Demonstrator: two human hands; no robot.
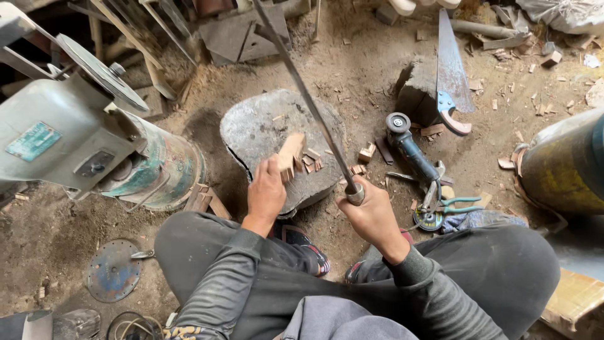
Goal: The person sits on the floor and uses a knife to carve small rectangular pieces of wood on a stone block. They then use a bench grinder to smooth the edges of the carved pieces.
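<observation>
**Long blade raised over a wood block held on a stone**

A grey machine is sitting at the far left of the dirt floor, and a yellow drum is standing at the right edge. Between them a flat grey stone slab is lying just ahead of the person's knees, littered with wood chips. A handsaw is leaning on a smaller stone beyond it, with an angle grinder and green-handled pliers lying nearby.

The right hand is closing in a full fist around the handle end of a long metal blade, whose long axis is running up and away to the left, passing above the slab. The left hand is pinching the near end of a small wooden block, which is standing on the slab, tilted slightly. The block is lying directly ahead of the left hand, touching it, and left of the right hand, under the blade's line.
</observation>
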